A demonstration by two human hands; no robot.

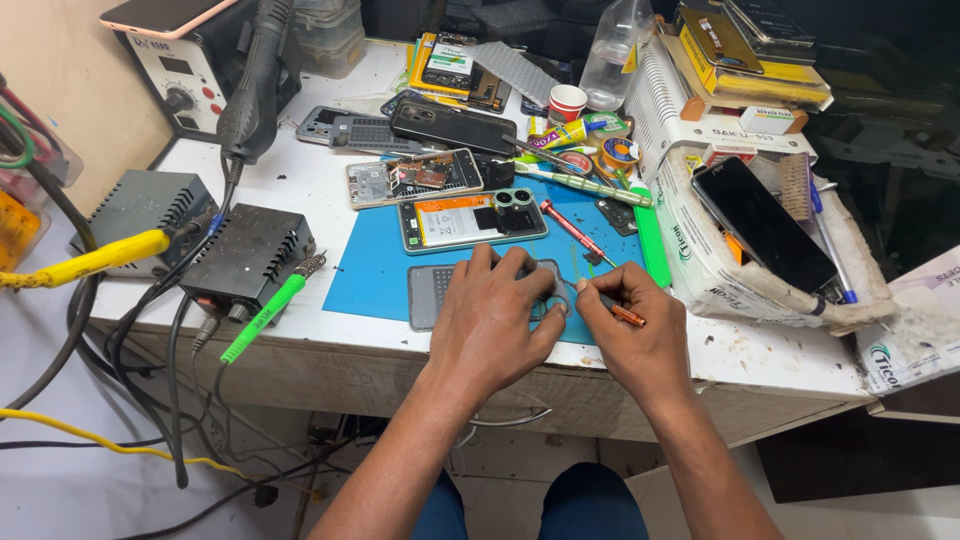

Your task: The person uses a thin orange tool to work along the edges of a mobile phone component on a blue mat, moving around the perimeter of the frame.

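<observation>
I see my left hand (492, 322) at lower centre of the frame, lying flat with fingers spread over a grey phone part (432, 294) on the blue mat (365, 275); the hand hides most of the part, so only its left end with a grid of small holes shows, and I cannot tell what it is exactly. My right hand (630, 335), just beside it, is pinched narrow around an orange-handled screwdriver (620, 310), whose tip meets the part under my left fingertips; the tip itself is too small to make out.

Above the hands, one opened phone (472, 219) lies on the mat with its orange-labelled battery and two camera rings exposed. A red screwdriver (577, 232) lies to its right. Further up, a second opened phone (414, 178) shows a bare circuit board, and one dark phone (452, 127) lies beyond it.

At right, a white cardboard box (700, 262) with worn edges holds one black phone (765, 225), a brush and a blue pen. A red paper cup (567, 102) stands at upper centre; its contents are out of sight. Beside it a clear plastic bottle (612, 55) is cut off by the top edge.

At left sit two black metal units (250, 255), with a green probe (262, 318) and a yellow probe (90, 260) lying by them
</observation>
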